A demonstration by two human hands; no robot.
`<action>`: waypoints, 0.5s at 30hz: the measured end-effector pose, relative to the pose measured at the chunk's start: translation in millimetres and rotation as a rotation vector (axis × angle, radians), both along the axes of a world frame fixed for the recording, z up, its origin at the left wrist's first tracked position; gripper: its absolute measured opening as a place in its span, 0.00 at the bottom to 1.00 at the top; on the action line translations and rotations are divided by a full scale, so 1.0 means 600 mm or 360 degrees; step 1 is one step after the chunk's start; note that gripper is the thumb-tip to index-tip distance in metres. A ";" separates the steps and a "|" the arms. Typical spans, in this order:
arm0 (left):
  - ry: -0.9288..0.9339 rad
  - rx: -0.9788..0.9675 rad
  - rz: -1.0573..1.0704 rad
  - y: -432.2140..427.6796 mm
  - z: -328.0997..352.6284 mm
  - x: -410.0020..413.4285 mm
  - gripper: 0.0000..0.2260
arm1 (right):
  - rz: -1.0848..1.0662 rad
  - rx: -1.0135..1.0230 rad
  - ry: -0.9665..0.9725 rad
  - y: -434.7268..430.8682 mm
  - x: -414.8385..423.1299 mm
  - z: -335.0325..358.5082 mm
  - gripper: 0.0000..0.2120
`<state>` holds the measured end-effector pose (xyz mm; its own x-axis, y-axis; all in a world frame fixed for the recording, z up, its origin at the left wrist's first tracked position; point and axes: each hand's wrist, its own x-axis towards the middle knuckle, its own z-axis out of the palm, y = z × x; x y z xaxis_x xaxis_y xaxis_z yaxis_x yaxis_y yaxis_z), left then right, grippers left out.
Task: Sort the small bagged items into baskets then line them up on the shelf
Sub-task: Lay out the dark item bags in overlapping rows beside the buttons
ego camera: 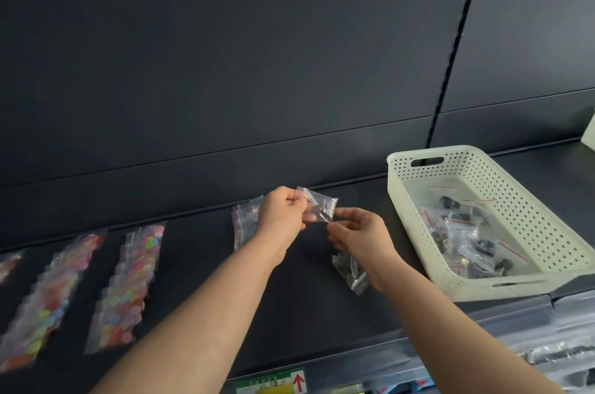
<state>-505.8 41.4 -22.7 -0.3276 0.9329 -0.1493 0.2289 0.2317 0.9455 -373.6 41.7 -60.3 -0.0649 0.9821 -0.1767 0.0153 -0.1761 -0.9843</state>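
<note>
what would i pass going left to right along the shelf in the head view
cut-off row of colourful bags → long row of colourful bags → shorter row of colourful bags → pile of clear bags → left hand → held clear bag → right hand → white basket

Two arms of one person showed, the left arm (193, 313) and the right arm (450, 322), each bare along the whole visible forearm, from the bottom edge of the view to the wrist. The left grip (281, 213) and the right grip (360, 235) were bare hands, skin uncovered throughout.
</note>
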 end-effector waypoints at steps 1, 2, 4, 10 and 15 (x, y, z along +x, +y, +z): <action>0.0003 0.0007 0.0020 -0.001 0.001 -0.001 0.04 | 0.0019 -0.0019 -0.0047 0.001 0.001 0.001 0.12; 0.0016 0.0010 0.0020 -0.002 0.001 -0.001 0.04 | 0.0045 -0.0034 -0.0100 0.003 0.002 0.002 0.14; 0.0052 0.0013 -0.0008 -0.006 0.000 0.001 0.05 | 0.0113 -0.0030 -0.0282 0.007 0.005 0.007 0.16; 0.0083 -0.0020 -0.0015 -0.013 -0.006 -0.002 0.05 | 0.0122 -0.0084 0.0091 0.008 0.001 0.011 0.15; 0.0142 -0.0035 -0.0006 -0.021 -0.016 -0.014 0.05 | 0.0002 -0.0045 0.0152 0.008 -0.007 0.008 0.05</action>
